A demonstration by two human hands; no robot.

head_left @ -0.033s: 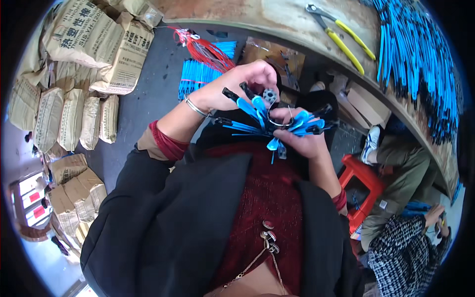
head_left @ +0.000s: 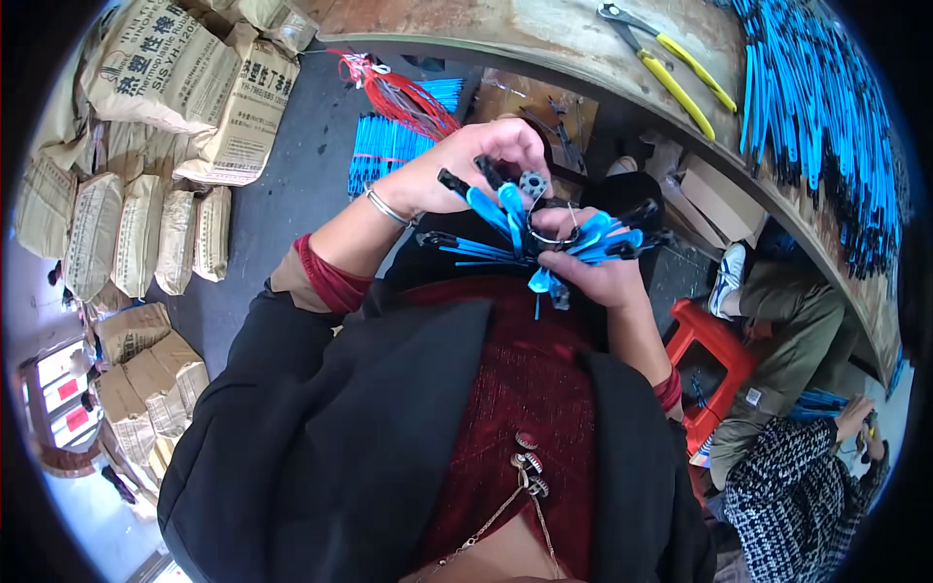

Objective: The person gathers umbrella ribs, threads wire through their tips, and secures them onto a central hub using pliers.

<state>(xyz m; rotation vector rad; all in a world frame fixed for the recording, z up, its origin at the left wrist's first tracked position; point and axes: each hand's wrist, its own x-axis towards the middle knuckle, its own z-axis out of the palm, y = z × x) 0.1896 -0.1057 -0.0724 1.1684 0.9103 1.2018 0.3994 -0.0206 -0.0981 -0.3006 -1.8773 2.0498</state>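
In front of my chest, several flat blue strips (head_left: 510,202) with black ends fan out around a dark ring (head_left: 574,234). My right hand (head_left: 593,275) is closed on the ring and the strips at its right side, thumb toward me. At the upper left of the ring is a small grey round part with holes (head_left: 533,183). My left hand (head_left: 486,160) has its fingers curled just above that part, behind the black strip ends. What its fingertips grip is hidden. A thin wire shows between the round part and the ring.
Yellow-handled pliers (head_left: 675,83) and a heap of blue strips (head_left: 816,126) lie on the worn bench (head_left: 466,24). Beyond my left arm are red cords (head_left: 408,102) and bundled blue strips (head_left: 374,146). Paper sacks (head_left: 146,68) stand left. A red stool (head_left: 714,340) and a co-worker's plaid sleeve (head_left: 792,496) are right.
The round part and the lowest black strip end have shifted very slightly. Both hands keep almost the same place and hold.
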